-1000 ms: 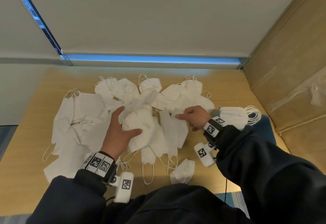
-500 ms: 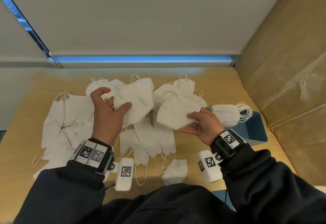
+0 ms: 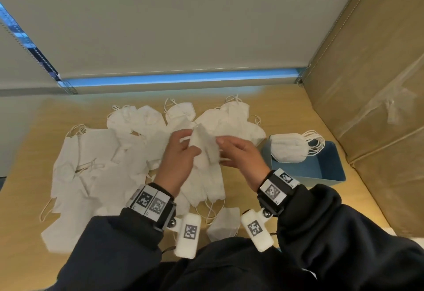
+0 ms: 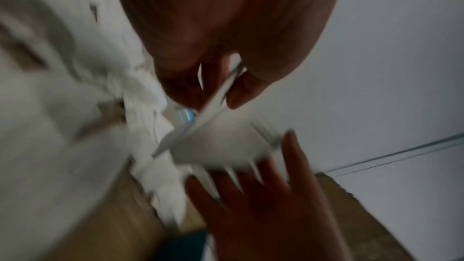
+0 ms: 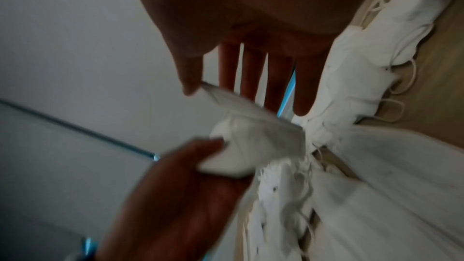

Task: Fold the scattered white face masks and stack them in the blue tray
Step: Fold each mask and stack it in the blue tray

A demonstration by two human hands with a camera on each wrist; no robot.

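**Mask brought together between both hands**

Since half a second ago the hands have closed in on one mask (image 3: 204, 147), held above the pile (image 3: 101, 166). Left hand (image 3: 177, 160) pinches its near edge; right hand (image 3: 241, 155) lies against the far side, fingers straight. It looks light and soft (loops may snag), best taken at the edges. Only the head view shows the tray (image 3: 330, 171) with its stack (image 3: 290, 147); the left wrist view shows the pinch.
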